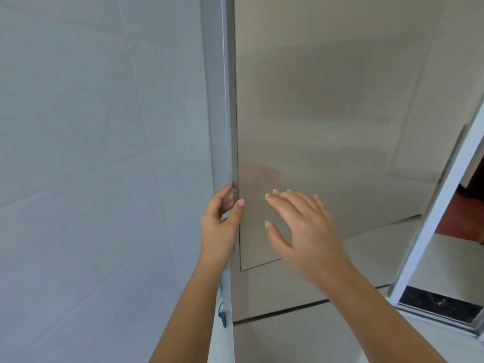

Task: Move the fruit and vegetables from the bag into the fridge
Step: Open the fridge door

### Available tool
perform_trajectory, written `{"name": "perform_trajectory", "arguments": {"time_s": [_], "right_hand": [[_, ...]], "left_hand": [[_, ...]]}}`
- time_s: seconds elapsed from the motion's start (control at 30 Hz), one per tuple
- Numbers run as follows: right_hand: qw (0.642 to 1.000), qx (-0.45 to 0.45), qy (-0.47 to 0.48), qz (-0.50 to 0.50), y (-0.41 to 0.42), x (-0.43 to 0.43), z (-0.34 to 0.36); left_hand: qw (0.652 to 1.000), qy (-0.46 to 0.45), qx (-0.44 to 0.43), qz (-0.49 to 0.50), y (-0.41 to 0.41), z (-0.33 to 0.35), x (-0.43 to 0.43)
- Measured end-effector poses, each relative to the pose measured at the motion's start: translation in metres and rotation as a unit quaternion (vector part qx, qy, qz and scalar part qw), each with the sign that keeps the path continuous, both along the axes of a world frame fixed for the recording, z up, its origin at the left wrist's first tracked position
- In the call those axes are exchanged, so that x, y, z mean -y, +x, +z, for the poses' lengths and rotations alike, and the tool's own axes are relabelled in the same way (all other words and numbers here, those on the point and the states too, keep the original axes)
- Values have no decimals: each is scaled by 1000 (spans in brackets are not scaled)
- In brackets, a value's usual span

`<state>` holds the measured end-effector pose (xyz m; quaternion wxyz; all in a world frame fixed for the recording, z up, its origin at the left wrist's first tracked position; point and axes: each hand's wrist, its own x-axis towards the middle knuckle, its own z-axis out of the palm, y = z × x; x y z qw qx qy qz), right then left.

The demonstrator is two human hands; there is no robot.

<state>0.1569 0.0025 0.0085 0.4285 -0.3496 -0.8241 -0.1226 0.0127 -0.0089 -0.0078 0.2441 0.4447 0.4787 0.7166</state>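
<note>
A home kitchen, by the look of it: a tall brushed-steel fridge door [327, 113] fills 12 to 3 o'clock, pale grey wall tiles [91, 153] run from 7 to 11 o'clock, and a white sliding-door frame [434, 213] (reddish floor [458, 218] beyond it) stands at 4 o'clock.

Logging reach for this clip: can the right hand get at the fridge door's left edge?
Probably yes. The right hand hovers open before the fridge door, with nothing between it and the edge; the left hand grips that edge nearby.
</note>
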Motion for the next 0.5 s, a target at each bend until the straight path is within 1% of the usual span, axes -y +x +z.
{"name": "perform_trajectory", "arguments": {"time_s": [0.13, 0.3, 0.5], "right_hand": [[1000, -9, 5, -27, 12, 27, -5], [999, -7, -12, -51, 33, 64, -12], [997, -18, -33, -72, 69, 101, -20]], "left_hand": [[999, 11, -1, -38, 14, -7, 25], [995, 23, -42, -90, 34, -9, 63], [989, 27, -81, -120, 69, -15, 100]]}}
